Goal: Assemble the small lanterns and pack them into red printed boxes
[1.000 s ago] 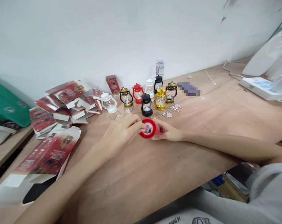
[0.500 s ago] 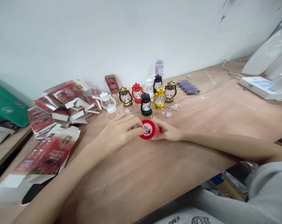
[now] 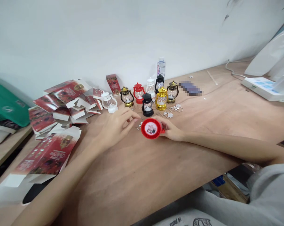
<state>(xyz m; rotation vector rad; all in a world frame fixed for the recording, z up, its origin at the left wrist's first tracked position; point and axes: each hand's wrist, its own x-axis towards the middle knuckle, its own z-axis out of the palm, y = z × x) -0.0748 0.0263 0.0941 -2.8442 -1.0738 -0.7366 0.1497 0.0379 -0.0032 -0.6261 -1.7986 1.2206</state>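
Note:
A red toy lantern (image 3: 144, 133) lies tipped in my right hand (image 3: 172, 130), its round underside turned towards me. Inside its red rim is a pale disc with a small dark and silvery recess, too small to make out clearly. My right fingers wrap round the lantern's body from behind. Just left of the rim, apart from it, hovers my left hand (image 3: 117, 125), thumb and forefinger parted with nothing visible between them. Behind the hands, a black lantern (image 3: 147, 105) and a gold lantern (image 3: 161, 99) stand upright. Small metal bits (image 3: 168, 115) lie near them.
More lanterns stand behind, including a red one (image 3: 139, 94) and a white one (image 3: 109, 103). Flattened red cartons (image 3: 66, 94) are heaped at the left. A water bottle (image 3: 161, 67), a blurred-out flat object (image 3: 191, 88) and a white device (image 3: 265, 88) sit further back.
My left hand has drawn back leftward from the lantern's underside, where its fingers were touching. The underside now faces me more fully and its recess shows.

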